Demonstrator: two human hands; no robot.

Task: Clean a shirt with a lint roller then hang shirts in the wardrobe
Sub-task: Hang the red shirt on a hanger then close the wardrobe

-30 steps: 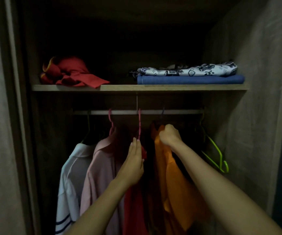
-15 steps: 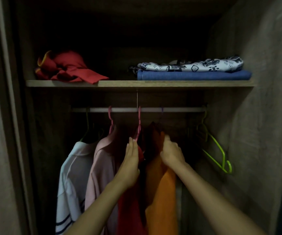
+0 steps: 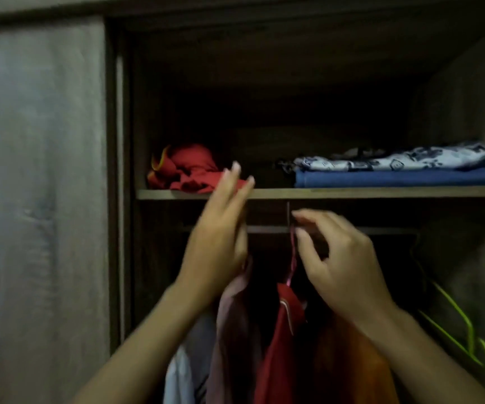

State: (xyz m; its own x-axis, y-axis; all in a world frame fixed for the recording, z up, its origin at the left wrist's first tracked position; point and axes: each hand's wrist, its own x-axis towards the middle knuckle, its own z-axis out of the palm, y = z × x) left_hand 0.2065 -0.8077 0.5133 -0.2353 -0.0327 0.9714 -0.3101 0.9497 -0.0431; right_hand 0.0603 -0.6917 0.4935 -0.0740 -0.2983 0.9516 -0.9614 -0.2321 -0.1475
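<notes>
The left hand [image 3: 220,243] is raised in front of the rail with its fingers straight and together, tips reaching up past the edge of the shelf [image 3: 352,193]; it grips nothing. The right hand [image 3: 343,258] is just beside it, fingers loosely curled and spread, thumb and forefinger near the pink hanger hook [image 3: 293,258] that rises from the red shirt [image 3: 279,345]; motion blur hides whether the fingertips touch the hook, and nothing is clearly held. The red shirt hangs from the rail [image 3: 267,229] between the two forearms. To its left hang a dusty pink shirt [image 3: 232,330] and, further left and low, a white shirt [image 3: 180,374]; to its right hangs an orange shirt [image 3: 352,368], partly covered by the right forearm. Near the right wall an empty lime green hanger [image 3: 462,325] hangs at a tilt, well apart from the shirts.

Above the rail, the wooden shelf carries a crumpled red garment [image 3: 185,170] at its left end, and toward the right a folded blue cloth [image 3: 395,177] with a folded white patterned cloth [image 3: 395,160] lying on top of it. The wardrobe interior [image 3: 293,97] is dark brown and dim. At the left edge of view stands a pale grey wood-grain wardrobe door [image 3: 37,199], and a similar textured panel forms the right side wall [image 3: 474,228]
</notes>
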